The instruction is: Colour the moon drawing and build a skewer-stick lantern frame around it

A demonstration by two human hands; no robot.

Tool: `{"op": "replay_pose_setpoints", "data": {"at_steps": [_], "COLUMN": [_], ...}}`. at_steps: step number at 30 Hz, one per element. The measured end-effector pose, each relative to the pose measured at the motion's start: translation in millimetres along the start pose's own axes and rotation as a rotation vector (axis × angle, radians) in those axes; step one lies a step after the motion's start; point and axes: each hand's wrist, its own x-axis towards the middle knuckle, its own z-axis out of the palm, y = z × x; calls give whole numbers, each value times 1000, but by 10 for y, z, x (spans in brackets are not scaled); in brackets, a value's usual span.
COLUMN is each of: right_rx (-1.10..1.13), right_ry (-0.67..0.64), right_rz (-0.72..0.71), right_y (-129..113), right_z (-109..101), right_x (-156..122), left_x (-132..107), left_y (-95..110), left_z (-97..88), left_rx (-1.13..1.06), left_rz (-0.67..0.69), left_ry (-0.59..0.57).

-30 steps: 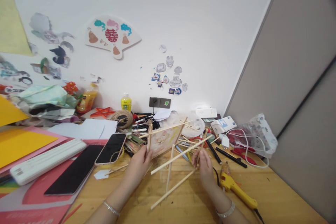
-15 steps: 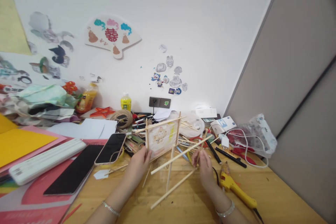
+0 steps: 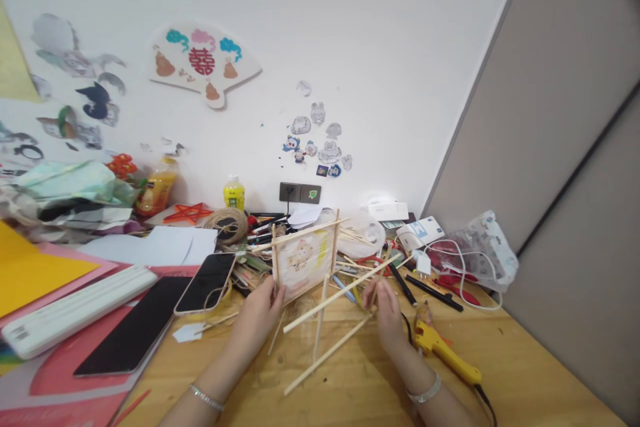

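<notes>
My left hand (image 3: 265, 307) pinches the lower left corner of a small frame of wooden sticks, which holds a translucent sheet (image 3: 303, 259) with a bear-like drawing and yellow marks. In my right hand (image 3: 386, 310) is a second stick frame (image 3: 345, 291), made of pale sticks that cross one another. Its two long sticks slant down towards the left, and a thinner upright stick joins them. My right fingers close round its right side. Where the two frames come near each other, I cannot tell whether they touch.
A yellow hot glue gun (image 3: 445, 350) lies to the right of my right hand. Black pens (image 3: 434, 293), a white cable and charger (image 3: 423, 263) and loose sticks lie behind. Left are a phone (image 3: 206, 283), a black tablet-like slab (image 3: 133, 327) and a white case (image 3: 80, 310).
The whole scene has shifted slightly left in view as the camera turned. Both hands keep their grip on the stick frames, with hardly any movement between them.
</notes>
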Motion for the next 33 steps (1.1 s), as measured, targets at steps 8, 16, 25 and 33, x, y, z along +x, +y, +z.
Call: {"op": "replay_pose_setpoints", "data": {"at_steps": [8,16,25,33], "right_rx": [2,-17,-32,-35], "right_ry": [6,-2,-10,4], "right_rz": [-15,-11,3,7], "right_y": [-29,-8,64,63], "right_z": [10,1,-21,-21], "right_x": [8,3,9,8], "left_x": [-11,-12,-14,-20], "left_y": [29,5,-6,-4], "left_z": [-30,-32,-22,-34], "left_rx": [-40,-92,-90,-182], "left_rz": [34,43,42,25], "left_ry": [62,88,89,81]}}
